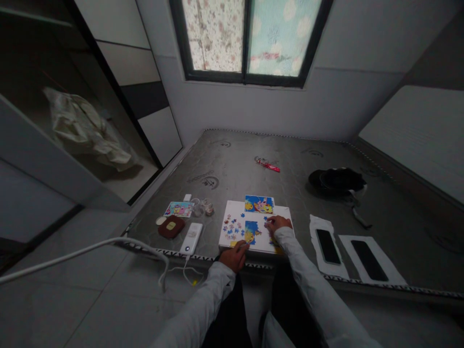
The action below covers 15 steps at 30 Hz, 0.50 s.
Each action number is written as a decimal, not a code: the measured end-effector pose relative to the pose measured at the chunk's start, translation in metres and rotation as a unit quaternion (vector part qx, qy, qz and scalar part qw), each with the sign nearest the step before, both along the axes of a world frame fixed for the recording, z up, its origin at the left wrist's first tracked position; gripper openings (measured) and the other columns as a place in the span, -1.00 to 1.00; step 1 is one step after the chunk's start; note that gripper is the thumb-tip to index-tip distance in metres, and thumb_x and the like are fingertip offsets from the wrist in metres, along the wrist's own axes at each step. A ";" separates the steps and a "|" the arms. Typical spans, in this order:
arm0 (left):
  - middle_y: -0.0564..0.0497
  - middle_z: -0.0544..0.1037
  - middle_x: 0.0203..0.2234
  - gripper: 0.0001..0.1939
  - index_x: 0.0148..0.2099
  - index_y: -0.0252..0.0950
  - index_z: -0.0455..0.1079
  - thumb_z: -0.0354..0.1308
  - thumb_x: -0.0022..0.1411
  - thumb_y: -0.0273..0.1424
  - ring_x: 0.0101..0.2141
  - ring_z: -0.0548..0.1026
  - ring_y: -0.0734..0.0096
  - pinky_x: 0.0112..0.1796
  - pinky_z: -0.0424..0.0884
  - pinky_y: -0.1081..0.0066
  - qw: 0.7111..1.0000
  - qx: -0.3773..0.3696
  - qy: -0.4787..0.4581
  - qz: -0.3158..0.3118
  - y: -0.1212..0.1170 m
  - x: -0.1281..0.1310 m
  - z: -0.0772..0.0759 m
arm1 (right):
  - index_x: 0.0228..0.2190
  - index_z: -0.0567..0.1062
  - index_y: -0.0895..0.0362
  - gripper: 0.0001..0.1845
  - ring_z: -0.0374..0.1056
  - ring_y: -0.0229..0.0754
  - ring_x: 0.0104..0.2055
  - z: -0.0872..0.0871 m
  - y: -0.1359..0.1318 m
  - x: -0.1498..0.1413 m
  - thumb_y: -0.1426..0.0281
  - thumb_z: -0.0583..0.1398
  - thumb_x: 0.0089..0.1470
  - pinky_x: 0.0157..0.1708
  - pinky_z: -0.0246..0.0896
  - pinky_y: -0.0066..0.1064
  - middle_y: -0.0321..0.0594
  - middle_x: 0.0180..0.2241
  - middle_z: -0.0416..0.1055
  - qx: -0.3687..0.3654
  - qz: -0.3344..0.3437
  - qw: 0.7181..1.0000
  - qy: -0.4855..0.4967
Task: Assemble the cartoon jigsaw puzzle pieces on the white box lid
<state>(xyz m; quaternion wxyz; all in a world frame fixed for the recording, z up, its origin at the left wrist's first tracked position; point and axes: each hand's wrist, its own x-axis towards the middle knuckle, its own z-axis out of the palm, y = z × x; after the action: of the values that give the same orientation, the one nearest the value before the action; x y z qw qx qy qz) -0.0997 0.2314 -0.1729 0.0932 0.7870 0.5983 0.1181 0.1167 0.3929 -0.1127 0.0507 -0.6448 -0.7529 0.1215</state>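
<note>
Scanning from the left, we note a crumpled pale sheet (87, 128) in a dark recess and a white cable (83, 251) running across the floor to a white power bank (191, 238) on the grey mattress (232, 164). Beside the power bank lie a dark red case (171, 226) and a small picture card (179, 209).

At the near edge of the mattress sits a white puzzle board (235, 209) — loose puzzle pieces (232, 227) are scattered on its left half, an assembled blue patch (251, 231) lies at its middle, and a reference picture (258, 204) rests at its far edge.

Our left hand (235, 256) rests at the near edge of the board, its fingers curled and touching the lower edge of the assembled patch; we cannot tell whether they pinch a piece. Our right hand (278, 223) lies on the board's right half, fingers bent down onto a piece — the grip itself is too small to judge.

Further right, two dark phones (328, 245) lie on white sheets, and a black garment (337, 181) sits beyond them. A red wrapper (268, 166) lies mid-mattress.
</note>
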 end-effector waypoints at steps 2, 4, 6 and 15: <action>-0.06 0.33 0.21 -0.49 0.27 -0.11 0.25 -0.05 0.29 -0.44 -0.21 0.57 0.34 -0.24 0.54 0.38 1.000 -0.003 -0.002 0.001 0.000 0.001 0.002 | -0.18 0.59 -0.02 -0.74 0.36 -0.16 -0.10 0.004 0.005 0.000 0.27 0.19 0.10 -0.09 -0.01 -0.32 -0.26 -0.19 0.54 0.002 -0.003 1.000 0.003; -0.07 0.33 0.22 -0.47 0.29 -0.11 0.23 -0.05 0.29 -0.44 -0.22 0.57 0.33 -0.24 0.55 0.35 1.000 -0.006 -0.004 0.002 0.000 0.001 0.004 | -0.14 0.57 -0.01 -0.72 0.35 -0.16 -0.07 0.008 0.009 -0.002 0.32 0.17 0.11 -0.06 -0.02 -0.32 -0.23 -0.14 0.52 0.003 0.004 1.000 0.007; -0.07 0.30 0.24 -0.45 0.31 -0.10 0.20 -0.05 0.28 -0.43 -0.22 0.57 0.31 -0.25 0.55 0.33 1.000 -0.010 -0.004 0.004 0.000 0.001 0.004 | -0.13 0.56 -0.01 -0.71 0.34 -0.17 -0.06 0.012 0.013 -0.005 0.34 0.19 0.09 -0.04 -0.03 -0.33 -0.23 -0.11 0.50 0.003 0.013 1.000 0.013; -0.07 0.26 0.27 -0.37 0.37 -0.12 0.11 -0.04 0.25 -0.45 -0.18 0.57 0.29 -0.24 0.56 0.32 1.000 -0.020 0.001 -0.003 0.002 0.001 -0.008 | -0.34 0.57 0.06 -0.83 0.39 -0.18 -0.15 0.013 0.022 -0.008 0.37 0.31 -0.08 -0.06 0.10 -0.37 -0.27 -0.25 0.54 -0.012 -0.008 0.998 0.065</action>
<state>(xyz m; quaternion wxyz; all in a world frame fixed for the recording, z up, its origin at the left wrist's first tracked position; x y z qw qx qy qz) -0.0990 0.2337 -0.1806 0.1088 0.7867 0.5985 0.1053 0.1086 0.4150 -0.0998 0.0929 -0.6419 -0.7414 0.1723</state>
